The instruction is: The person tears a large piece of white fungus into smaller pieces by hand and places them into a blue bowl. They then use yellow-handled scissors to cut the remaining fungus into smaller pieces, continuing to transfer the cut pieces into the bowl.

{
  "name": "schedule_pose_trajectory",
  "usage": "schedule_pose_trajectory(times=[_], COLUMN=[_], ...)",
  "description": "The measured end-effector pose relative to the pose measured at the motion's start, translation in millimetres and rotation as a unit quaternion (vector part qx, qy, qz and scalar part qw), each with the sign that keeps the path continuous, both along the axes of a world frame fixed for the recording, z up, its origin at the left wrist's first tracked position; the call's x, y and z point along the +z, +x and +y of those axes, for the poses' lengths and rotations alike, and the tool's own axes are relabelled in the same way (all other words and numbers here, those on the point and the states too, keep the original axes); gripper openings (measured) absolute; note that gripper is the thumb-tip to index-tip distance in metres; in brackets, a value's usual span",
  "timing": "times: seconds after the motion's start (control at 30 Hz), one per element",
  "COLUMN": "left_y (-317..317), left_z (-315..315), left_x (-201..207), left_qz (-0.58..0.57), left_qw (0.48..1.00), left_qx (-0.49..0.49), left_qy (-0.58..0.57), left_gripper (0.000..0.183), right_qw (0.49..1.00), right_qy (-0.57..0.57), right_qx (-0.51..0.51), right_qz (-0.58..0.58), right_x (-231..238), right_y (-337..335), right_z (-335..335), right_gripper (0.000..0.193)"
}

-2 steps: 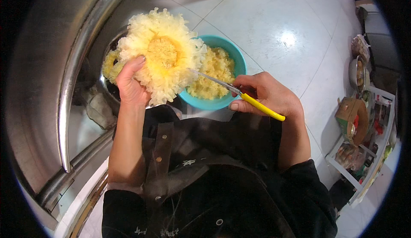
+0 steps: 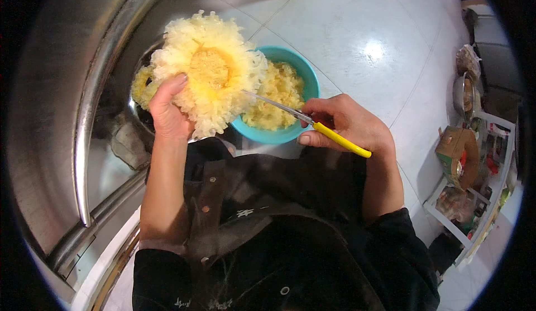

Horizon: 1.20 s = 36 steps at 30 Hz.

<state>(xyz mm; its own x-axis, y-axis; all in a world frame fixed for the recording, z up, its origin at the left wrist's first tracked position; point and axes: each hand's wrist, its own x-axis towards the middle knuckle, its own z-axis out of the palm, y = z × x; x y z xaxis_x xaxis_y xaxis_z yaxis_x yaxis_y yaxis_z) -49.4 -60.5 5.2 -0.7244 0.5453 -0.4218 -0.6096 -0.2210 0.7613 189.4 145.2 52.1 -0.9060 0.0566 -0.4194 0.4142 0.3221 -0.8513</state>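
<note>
Left hand (image 2: 167, 110) grips a big, frilly white fungus (image 2: 206, 70), its yellow core turned up, above a steel basin (image 2: 139, 115); a moment earlier it sat much the same, so little has shifted and the trimming looks mid-course. Pale ruffles ring the dense yellow centre. Just right, a teal bowl (image 2: 304, 82) holds cut yellowish pieces. Scissors (image 2: 312, 124), blades at the fungus edge, yellow handle trailing, are clasped in the closed right hand (image 2: 346, 124) over a pale tiled floor (image 2: 357, 37). A cluttered white rack (image 2: 474, 199) stands far right.
</note>
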Motion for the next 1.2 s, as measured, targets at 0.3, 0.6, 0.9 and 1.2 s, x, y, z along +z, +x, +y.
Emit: schedule_pose_trajectory(times=[0.3,0.6,0.9,1.2], left_y=[-3.7,-0.9,0.2,4.7], left_z=[-4.1,-1.4,-1.6,1.3], left_x=[-3.3,-1.7,0.1,0.5], left_qz=[-0.015,-0.017,-0.022,-0.040], left_qw=[0.999,0.994,0.994,0.991], left_qx=[-0.043,-0.091,-0.093,-0.115], left_qy=[0.012,0.057,0.058,0.061], left_gripper=[0.051,0.050,0.052,0.053], right_qw=[0.999,0.999,0.999,0.999], right_qy=[-0.031,-0.045,-0.031,-0.014], right_qx=[-0.017,-0.002,-0.009,-0.037], right_qz=[0.027,-0.022,-0.034,-0.016], right_x=[-9.1,-8.8,-11.9,-15.3], right_y=[-4.2,-3.1,-5.6,-12.4], right_z=[-6.2,-4.6,-7.5,-17.1], right_gripper=[0.051,0.051,0.052,0.048])
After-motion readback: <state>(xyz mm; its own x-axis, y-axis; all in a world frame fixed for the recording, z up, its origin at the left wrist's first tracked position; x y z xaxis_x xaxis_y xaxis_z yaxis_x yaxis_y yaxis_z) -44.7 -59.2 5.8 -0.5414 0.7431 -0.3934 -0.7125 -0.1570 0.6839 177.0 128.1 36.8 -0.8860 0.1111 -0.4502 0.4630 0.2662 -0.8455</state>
